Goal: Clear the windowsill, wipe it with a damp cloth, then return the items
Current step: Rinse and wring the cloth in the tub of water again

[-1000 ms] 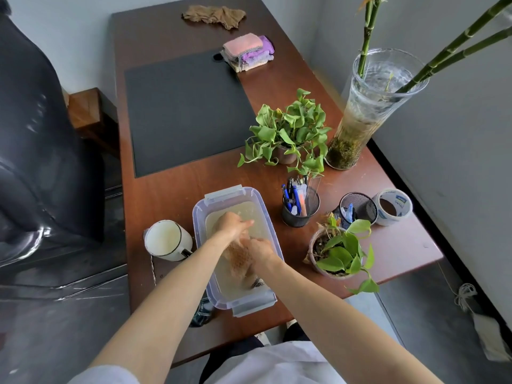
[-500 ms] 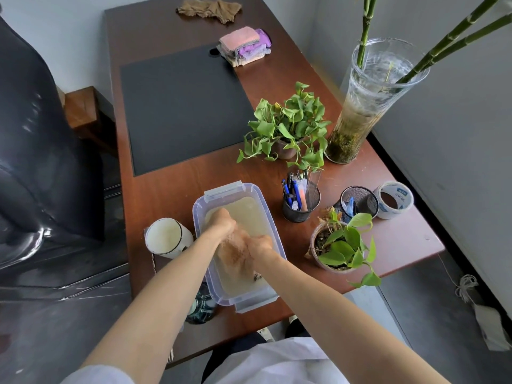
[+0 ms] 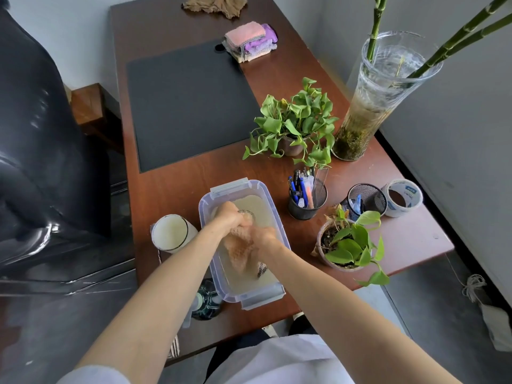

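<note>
An orange-pink cloth point(image 3: 240, 252) is bunched over a clear plastic tub point(image 3: 273, 223) of cloudy water on the brown table point(image 3: 177, 187). My left hand point(image 3: 228, 216) grips the cloth's far end and my right hand point(image 3: 264, 236) grips its near side, both above the water. Beside the tub stand the sill's items: a leafy pothos pot point(image 3: 295, 126), a tall glass vase with bamboo point(image 3: 371, 106), a mesh pen cup point(image 3: 306, 196), a second mesh cup point(image 3: 367, 199), a tape roll point(image 3: 401, 198) and a small plant pot point(image 3: 347, 241).
A white mug point(image 3: 171, 232) stands left of the tub, a dark glass bottle point(image 3: 206, 302) at the table's near edge. A black mat point(image 3: 188, 103), folded cloths point(image 3: 250, 41) and a brown rag point(image 3: 216, 5) lie farther back. A black chair point(image 3: 33, 151) is at left.
Both hands have shifted slightly toward the tub's far end while working the cloth; its loose end now hangs down toward the near side of the tub.
</note>
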The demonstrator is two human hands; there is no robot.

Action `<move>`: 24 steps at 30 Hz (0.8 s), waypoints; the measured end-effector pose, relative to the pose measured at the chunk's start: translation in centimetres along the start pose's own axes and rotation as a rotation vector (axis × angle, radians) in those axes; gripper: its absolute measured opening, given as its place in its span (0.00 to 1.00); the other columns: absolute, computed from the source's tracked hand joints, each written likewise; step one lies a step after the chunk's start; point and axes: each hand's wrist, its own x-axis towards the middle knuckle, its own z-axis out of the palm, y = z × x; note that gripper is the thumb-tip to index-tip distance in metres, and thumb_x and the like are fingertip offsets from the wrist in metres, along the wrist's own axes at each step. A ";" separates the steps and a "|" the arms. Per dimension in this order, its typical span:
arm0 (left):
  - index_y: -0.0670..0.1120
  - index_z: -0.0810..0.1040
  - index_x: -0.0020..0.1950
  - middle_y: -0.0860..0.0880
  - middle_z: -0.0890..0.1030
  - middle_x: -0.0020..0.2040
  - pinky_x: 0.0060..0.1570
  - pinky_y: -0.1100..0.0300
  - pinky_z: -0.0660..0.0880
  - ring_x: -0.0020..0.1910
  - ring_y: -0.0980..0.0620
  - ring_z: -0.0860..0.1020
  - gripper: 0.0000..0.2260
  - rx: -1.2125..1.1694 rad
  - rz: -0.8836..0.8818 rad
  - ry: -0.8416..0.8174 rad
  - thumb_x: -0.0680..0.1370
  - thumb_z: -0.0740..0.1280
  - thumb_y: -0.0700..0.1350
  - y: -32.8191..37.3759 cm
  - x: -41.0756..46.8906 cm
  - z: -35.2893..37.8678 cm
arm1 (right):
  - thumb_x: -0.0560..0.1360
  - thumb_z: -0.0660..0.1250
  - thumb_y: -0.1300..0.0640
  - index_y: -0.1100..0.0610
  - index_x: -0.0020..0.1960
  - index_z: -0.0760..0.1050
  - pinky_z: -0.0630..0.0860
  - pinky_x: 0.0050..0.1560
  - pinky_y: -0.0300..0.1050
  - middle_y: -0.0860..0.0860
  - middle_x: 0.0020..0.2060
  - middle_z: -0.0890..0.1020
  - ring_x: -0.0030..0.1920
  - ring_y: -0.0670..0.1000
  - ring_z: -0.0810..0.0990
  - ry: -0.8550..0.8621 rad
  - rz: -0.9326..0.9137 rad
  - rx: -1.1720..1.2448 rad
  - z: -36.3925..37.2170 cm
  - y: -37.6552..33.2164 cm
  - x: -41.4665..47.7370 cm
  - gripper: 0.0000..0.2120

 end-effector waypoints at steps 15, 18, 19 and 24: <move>0.38 0.77 0.59 0.41 0.79 0.53 0.48 0.54 0.74 0.48 0.43 0.77 0.13 0.016 0.050 0.184 0.81 0.59 0.44 -1.2 1.1 0.8 | 0.71 0.71 0.66 0.64 0.52 0.74 0.78 0.41 0.46 0.59 0.43 0.80 0.40 0.55 0.79 -0.109 -0.057 0.037 0.1 1.7 0.6 0.11; 0.38 0.75 0.60 0.41 0.78 0.55 0.55 0.52 0.75 0.54 0.41 0.76 0.13 0.006 0.054 0.178 0.81 0.59 0.44 -1.3 0.9 1.0 | 0.76 0.68 0.53 0.63 0.58 0.73 0.76 0.54 0.51 0.58 0.53 0.80 0.54 0.58 0.79 -0.024 -0.048 -0.023 0.2 1.3 0.7 0.16; 0.39 0.75 0.61 0.41 0.78 0.56 0.57 0.51 0.74 0.56 0.41 0.76 0.13 -0.015 0.044 0.173 0.81 0.59 0.44 -1.4 0.8 1.1 | 0.78 0.64 0.49 0.62 0.60 0.72 0.74 0.55 0.50 0.58 0.55 0.79 0.57 0.59 0.78 -0.011 -0.061 -0.037 0.2 1.0 0.9 0.18; 0.39 0.77 0.58 0.43 0.79 0.49 0.50 0.55 0.75 0.49 0.43 0.78 0.13 -0.044 0.024 0.100 0.80 0.61 0.46 -1.5 1.5 0.6 | 0.80 0.57 0.42 0.64 0.64 0.72 0.73 0.62 0.52 0.58 0.59 0.79 0.60 0.59 0.77 -0.072 -0.032 0.019 -0.1 1.3 1.2 0.26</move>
